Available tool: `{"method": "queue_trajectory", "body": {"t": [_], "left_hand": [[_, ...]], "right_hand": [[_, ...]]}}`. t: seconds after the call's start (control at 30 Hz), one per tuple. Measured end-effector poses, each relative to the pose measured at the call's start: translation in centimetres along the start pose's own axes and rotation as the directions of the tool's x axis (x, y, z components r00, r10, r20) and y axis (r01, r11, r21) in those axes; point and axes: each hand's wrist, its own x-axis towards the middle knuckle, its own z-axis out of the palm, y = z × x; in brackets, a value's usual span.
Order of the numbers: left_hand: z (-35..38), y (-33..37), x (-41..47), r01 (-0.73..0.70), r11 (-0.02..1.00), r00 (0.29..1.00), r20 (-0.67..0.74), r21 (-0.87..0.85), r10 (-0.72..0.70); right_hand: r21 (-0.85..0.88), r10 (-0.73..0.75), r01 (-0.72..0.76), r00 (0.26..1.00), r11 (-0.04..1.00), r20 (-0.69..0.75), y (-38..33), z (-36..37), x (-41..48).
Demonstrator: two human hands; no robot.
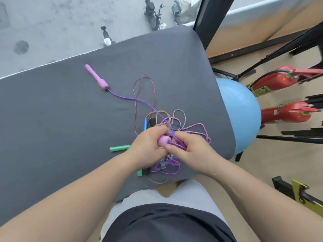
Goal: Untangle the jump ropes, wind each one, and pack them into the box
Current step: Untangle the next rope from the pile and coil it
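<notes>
The tangle of jump ropes (167, 165) lies near the front right edge of the gray table (70, 119). Above it, the left hand (148, 145) grips a pink handle (163, 140), and the right hand (192, 149) pinches loops of its purple cord (125, 97). The cord runs to the far handle (97, 77). A green handle (119, 148) lies beside the left hand. A blue ball (239, 116) sits right of the table.

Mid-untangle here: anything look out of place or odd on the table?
Nothing looks damaged. One pink handle lies alone far from the tangle, its purple cord stretched across the grey table. A thin loop sits right at the near edge, and no box is in view.
</notes>
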Motion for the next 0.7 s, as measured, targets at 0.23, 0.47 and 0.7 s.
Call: {"method": "queue_trajectory", "body": {"t": [0.23,0.47,0.7], "left_hand": [[-3.9,6.5,-3.8,-0.113,0.986,0.965,-0.251,-0.119,0.081],[-5.7,12.5,-7.2,-0.245,0.864,0.880,-0.273,0.439,0.388],[-7.4,16.2,-11.9,-0.209,0.894,0.605,-0.666,0.396,0.436]], "right_hand": [[-0.034,-0.050,0.047,0.995,0.998,-0.084,-3.8,-6.1,-6.2],[-0.438,-0.141,0.068,0.981,0.897,-0.136,-3.5,-8.7,-10.3],[-0.441,-0.042,-0.122,0.938,0.889,-0.345,2.5,-11.0,-10.2]]}}
